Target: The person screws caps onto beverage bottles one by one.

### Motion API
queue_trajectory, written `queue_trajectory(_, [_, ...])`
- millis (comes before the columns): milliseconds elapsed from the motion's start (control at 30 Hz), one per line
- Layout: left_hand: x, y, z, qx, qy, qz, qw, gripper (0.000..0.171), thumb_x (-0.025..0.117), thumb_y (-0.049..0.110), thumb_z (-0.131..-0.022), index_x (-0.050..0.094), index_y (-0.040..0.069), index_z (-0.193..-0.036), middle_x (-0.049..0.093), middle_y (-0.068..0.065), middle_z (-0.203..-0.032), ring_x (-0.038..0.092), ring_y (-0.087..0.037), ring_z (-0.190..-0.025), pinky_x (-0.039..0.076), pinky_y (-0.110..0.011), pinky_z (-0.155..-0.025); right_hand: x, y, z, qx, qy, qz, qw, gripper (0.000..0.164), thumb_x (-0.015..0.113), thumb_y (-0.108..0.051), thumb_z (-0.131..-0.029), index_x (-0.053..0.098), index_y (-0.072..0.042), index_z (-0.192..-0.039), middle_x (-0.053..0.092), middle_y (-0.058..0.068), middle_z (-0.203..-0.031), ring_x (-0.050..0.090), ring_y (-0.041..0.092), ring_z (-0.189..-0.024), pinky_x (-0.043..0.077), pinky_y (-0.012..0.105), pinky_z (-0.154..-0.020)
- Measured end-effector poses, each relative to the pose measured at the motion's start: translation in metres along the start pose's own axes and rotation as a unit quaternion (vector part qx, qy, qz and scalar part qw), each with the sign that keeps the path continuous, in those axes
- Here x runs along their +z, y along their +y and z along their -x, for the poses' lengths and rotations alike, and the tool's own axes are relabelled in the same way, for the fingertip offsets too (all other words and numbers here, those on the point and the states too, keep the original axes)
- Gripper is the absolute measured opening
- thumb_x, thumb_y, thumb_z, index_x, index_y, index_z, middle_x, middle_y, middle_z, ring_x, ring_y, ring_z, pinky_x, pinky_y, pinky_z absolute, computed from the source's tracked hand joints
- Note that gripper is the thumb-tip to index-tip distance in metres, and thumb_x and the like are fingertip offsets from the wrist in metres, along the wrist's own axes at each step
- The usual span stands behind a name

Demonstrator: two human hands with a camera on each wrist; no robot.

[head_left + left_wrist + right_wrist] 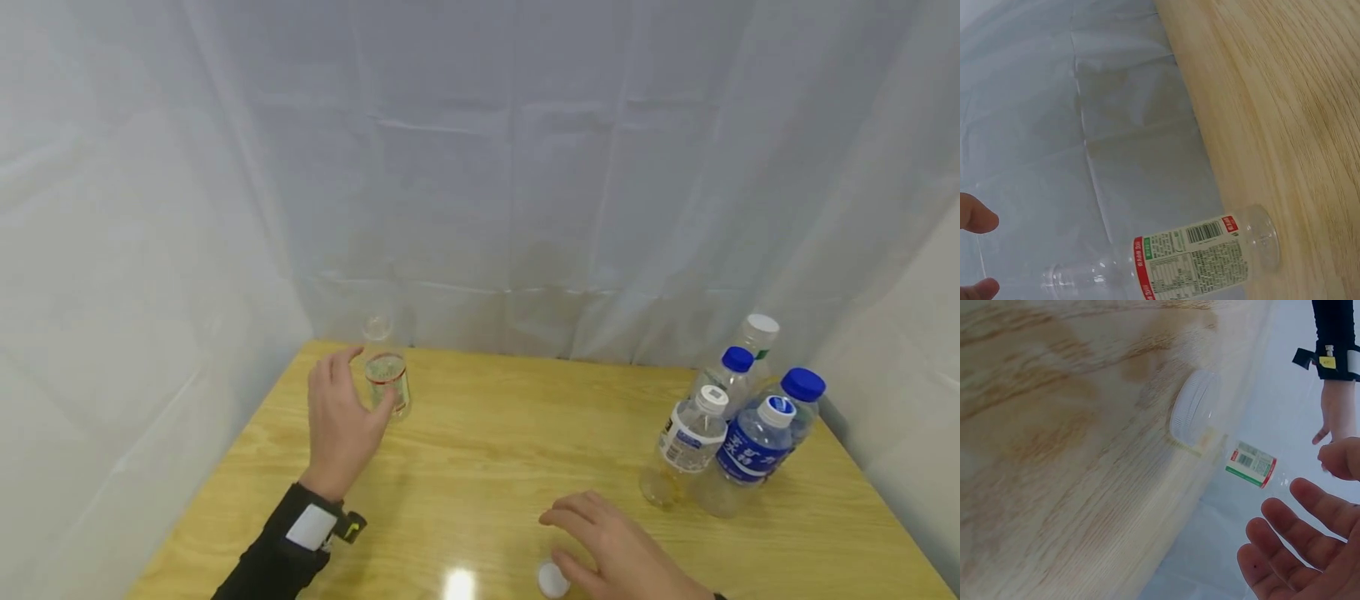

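Observation:
A clear plastic bottle (384, 367) with a red-edged, pale label stands upright near the table's back left. My left hand (347, 425) is beside it, fingers and thumb spread; in the head view the thumb overlaps the bottle's label. The left wrist view shows the fingertips apart from the bottle (1194, 257), whose neck looks capless. Near the front of the table lies a white bottle cap (553, 581). My right hand (611, 542) hovers next to it with fingers loosely bent. A gap separates those fingers from the cap (1192, 409) in the right wrist view.
Several capped plastic bottles stand grouped at the right of the wooden table (480, 467). Nearest are one with a white label (692, 442) and one with a blue label (752, 452). Pale sheeting (510, 208) hangs behind the table and along its sides.

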State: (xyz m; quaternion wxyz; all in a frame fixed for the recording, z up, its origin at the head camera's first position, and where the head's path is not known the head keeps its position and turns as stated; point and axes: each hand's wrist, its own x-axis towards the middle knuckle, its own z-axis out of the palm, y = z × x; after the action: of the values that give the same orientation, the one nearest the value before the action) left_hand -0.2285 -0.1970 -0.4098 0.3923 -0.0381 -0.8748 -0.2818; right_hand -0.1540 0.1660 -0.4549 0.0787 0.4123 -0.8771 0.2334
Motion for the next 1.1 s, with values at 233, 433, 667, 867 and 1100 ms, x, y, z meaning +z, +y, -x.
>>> queue_trajectory(233, [0.019, -0.022, -0.005, -0.102, -0.037, -0.003, 0.9941, 0.088, 0.078, 0.037, -0.084, 0.032, 0.002, -0.151, 0.042, -0.025, -0.144, 0.039, -0.043, -0.131, 0.034, -0.062, -0.094, 0.001, 0.002, 0.002, 0.006, -0.024, -0.005, 1.0, 0.03, 0.068, -0.028, -0.097, 0.064, -0.025, -0.127, 0.062, -0.012, -0.121, 0.059, 0.009, -0.109, 0.056, 0.033, -0.084])
queue_trajectory(433, [0.037, -0.042, -0.007, -0.171, -0.1, 0.032, 0.9797, 0.101, 0.077, 0.041, -0.087, 0.016, 0.004, -0.158, 0.031, -0.027, -0.154, 0.031, -0.046, -0.14, 0.03, -0.068, -0.106, -0.001, 0.002, 0.003, 0.028, -0.063, -0.017, 0.997, 0.031, 0.063, -0.033, -0.1, 0.064, -0.023, -0.129, 0.062, -0.01, -0.125, 0.059, 0.011, -0.112, 0.056, 0.036, -0.089])
queue_trajectory(667, [0.052, -0.057, -0.008, -0.213, -0.138, 0.055, 0.9656, 0.11, 0.078, 0.04, -0.085, 0.006, 0.008, -0.16, 0.028, -0.03, -0.155, 0.032, -0.048, -0.141, 0.032, -0.066, -0.11, -0.004, 0.002, 0.003, 0.066, -0.106, -0.034, 0.992, 0.036, 0.056, -0.043, -0.102, 0.063, -0.024, -0.131, 0.061, -0.01, -0.126, 0.057, 0.011, -0.115, 0.055, 0.037, -0.092])
queue_trajectory(867, [0.063, -0.067, -0.008, -0.247, -0.173, 0.096, 0.9485, 0.124, 0.083, 0.044, -0.08, -0.006, 0.015, -0.161, 0.032, -0.029, -0.154, 0.042, -0.047, -0.137, 0.04, -0.061, -0.107, -0.003, 0.002, 0.004, 0.085, -0.12, -0.032, 0.989, 0.037, 0.056, -0.045, -0.102, 0.062, -0.025, -0.133, 0.06, -0.01, -0.129, 0.057, 0.011, -0.117, 0.055, 0.04, -0.095])
queue_trajectory(1100, [0.072, -0.072, -0.008, -0.257, -0.194, 0.09, 0.9425, 0.119, 0.081, 0.041, -0.083, -0.005, 0.012, -0.161, 0.039, -0.033, -0.149, 0.047, -0.05, -0.132, 0.042, -0.062, -0.105, 0.003, 0.004, 0.006, 0.012, -0.052, 0.002, 0.999, 0.032, 0.064, -0.032, -0.099, 0.065, -0.019, -0.128, 0.063, -0.008, -0.123, 0.059, 0.011, -0.111, 0.056, 0.035, -0.09])
